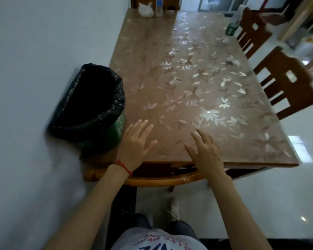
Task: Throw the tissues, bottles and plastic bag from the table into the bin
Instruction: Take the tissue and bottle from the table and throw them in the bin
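Both hands empty, nothing gripped: left hand (136, 141) spread flat with straight fingers over the near left corner of the table (170, 83), right hand (205, 150) likewise open with fingers straight and parted, over the near edge just beside it. Whether palms touch the surface, cannot tell. Red string around the left wrist. Bin (90, 109), green with a black liner, on the floor against the table's left side, close to the left hand. White plastic bag (145, 9) and clear bottle (159, 7) side by side at the far end. Green bottle (232, 27) at the far right edge. Two crumpled tissues (232, 60) along the right side, blurred. Two wooden chairs (285, 83) along the right.
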The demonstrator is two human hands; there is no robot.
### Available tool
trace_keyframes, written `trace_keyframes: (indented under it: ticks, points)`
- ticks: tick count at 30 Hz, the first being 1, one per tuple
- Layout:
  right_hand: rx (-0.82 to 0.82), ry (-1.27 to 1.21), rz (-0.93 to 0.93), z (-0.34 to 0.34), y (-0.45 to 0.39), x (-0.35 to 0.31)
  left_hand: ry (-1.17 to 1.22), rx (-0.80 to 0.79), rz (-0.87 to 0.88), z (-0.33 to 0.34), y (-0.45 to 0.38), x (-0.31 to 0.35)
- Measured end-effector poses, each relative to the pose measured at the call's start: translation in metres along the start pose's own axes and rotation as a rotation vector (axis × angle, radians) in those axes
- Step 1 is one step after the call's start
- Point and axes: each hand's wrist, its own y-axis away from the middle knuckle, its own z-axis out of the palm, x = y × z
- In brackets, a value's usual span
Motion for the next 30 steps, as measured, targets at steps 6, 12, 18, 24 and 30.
trace_keyframes:
  ticks: [6,12,18,24,30]
  points:
    - [0.083,0.058,0.213,-0.022,0.041,0.041,0.022,-0.102,0.214,0.027,-0.032,0.046]
    - [0.178,0.062,0.454,-0.041,0.092,0.087,0.087,-0.108,0.492,0.055,-0.058,0.121]
    - [0.239,0.081,0.722,-0.050,0.154,0.130,0.157,-0.203,0.688,0.087,-0.069,0.205]
    - [0.316,0.123,0.963,-0.061,0.222,0.156,0.278,-0.360,0.873,0.114,-0.063,0.287]
    - [0.374,0.144,1.170,-0.066,0.284,0.172,0.311,-0.430,1.042,0.134,-0.042,0.357]
